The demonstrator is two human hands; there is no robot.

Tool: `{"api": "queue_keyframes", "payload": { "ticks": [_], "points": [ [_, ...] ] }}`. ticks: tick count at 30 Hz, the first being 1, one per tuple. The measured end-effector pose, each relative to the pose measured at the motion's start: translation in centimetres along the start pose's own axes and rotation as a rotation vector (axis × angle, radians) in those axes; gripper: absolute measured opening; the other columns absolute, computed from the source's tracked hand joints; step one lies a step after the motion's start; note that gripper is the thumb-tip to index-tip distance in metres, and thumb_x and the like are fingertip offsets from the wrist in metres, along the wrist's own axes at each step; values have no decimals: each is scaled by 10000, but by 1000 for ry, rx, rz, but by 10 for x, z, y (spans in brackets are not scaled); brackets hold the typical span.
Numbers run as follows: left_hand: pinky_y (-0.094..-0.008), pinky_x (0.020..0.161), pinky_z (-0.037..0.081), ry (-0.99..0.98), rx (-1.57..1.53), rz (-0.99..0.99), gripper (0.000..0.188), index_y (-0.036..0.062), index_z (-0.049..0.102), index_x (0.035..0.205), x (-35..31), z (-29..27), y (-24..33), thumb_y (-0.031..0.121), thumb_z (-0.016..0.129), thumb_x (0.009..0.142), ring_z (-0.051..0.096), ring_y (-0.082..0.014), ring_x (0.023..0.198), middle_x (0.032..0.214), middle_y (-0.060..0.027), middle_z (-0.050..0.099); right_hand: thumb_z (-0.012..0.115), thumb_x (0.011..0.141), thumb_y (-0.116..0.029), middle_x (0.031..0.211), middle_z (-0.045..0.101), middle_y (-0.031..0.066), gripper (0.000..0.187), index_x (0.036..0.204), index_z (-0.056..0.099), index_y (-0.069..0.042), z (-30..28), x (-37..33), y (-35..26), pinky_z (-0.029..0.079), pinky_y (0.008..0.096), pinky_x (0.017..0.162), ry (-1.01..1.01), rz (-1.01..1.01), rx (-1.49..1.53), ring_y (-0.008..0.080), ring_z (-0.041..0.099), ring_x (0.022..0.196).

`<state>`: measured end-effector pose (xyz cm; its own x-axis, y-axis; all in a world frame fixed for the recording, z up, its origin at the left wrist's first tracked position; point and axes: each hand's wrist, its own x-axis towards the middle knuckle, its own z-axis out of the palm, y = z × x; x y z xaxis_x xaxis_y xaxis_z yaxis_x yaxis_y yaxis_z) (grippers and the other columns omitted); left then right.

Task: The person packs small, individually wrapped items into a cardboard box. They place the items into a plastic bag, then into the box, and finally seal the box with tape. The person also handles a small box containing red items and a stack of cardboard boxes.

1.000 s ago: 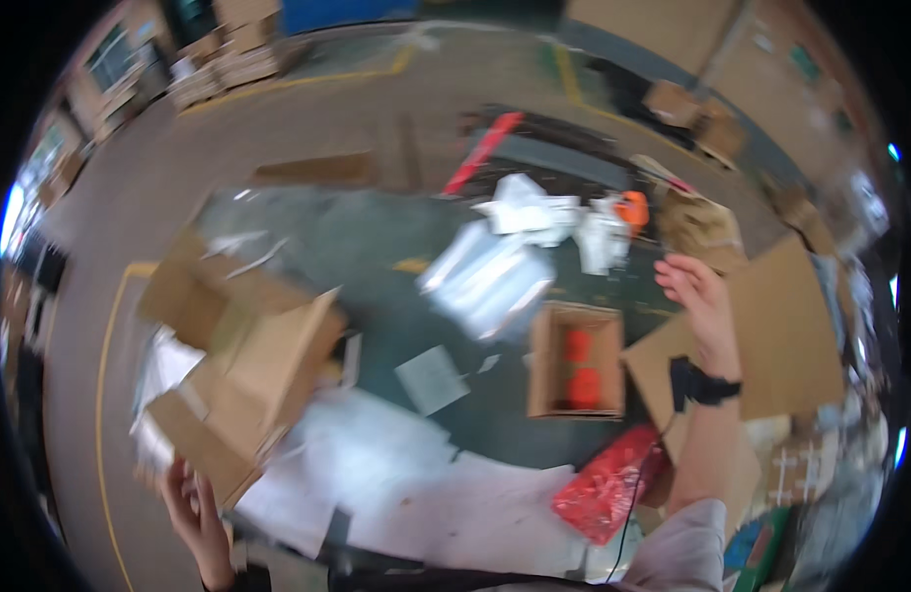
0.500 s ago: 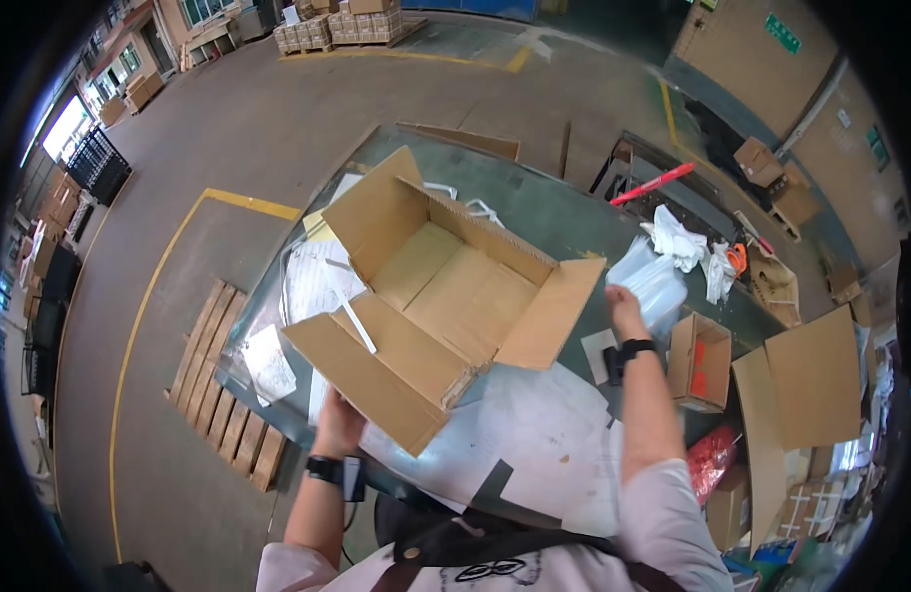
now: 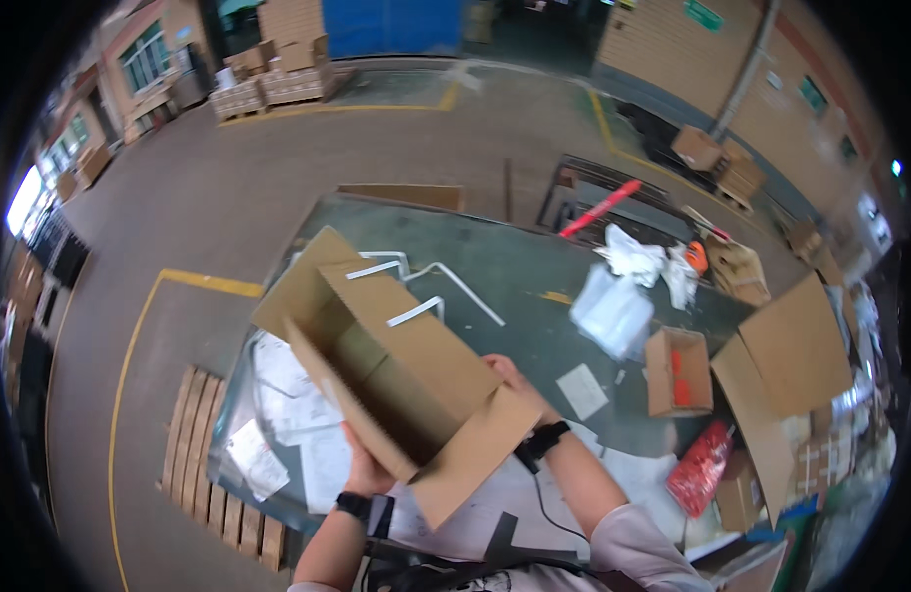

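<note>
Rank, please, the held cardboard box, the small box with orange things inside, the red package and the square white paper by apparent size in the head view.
1. Held cardboard box, clearly largest
2. Small box and red package, too close to rank surely
3. Square white paper, smallest

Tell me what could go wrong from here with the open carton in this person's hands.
Snagging: a thin black cable hangs from the right wrist near the open carton and might catch on a flap if the carton turns.

Shifting: the left hand and right hand hold the carton above loose papers, which it could push or crease.

Tangling: white strips at the carton's far side might get caught.
</note>
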<state>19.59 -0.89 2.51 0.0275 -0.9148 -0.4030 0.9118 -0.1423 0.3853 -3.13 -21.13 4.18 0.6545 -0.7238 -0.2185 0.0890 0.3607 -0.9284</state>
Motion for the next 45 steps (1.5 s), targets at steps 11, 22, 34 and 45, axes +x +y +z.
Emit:
{"api": "queue_keyframes", "payload": {
  "ticks": [11,22,34,45],
  "points": [
    [-444,1039,382,-31,185,-78,902,142,321,1439,-23,7,-17,792,307,814,444,-303,1249,1398,-84,437,565,875,-548,1450,361,19,778,1476,238,-178,-4,-103,58,299,424,1058,-152,184,604,190,345,1316],
    [-430,1072,339,-398,515,30,794,109,363,1415,36,185,-41,691,377,876,403,-280,1288,1424,-85,415,570,829,-616,1438,377,9,853,1475,238,-169,-101,-202,-153,362,359,1045,3,-277,442,141,366,1309],
    [-353,947,450,-639,542,-98,621,96,503,1301,241,591,-274,585,417,928,566,-194,1097,1238,-79,572,485,891,-603,1408,402,78,708,1421,301,-171,-408,-292,-305,296,568,1049,370,-593,791,314,390,1295],
    [-322,1004,378,-646,1540,97,612,33,367,1411,378,572,-410,334,591,927,463,-162,1223,1337,-112,500,533,956,-292,1110,486,116,403,1193,445,22,-662,-234,-390,403,385,988,635,-1298,773,225,499,1042]
  ]
}}
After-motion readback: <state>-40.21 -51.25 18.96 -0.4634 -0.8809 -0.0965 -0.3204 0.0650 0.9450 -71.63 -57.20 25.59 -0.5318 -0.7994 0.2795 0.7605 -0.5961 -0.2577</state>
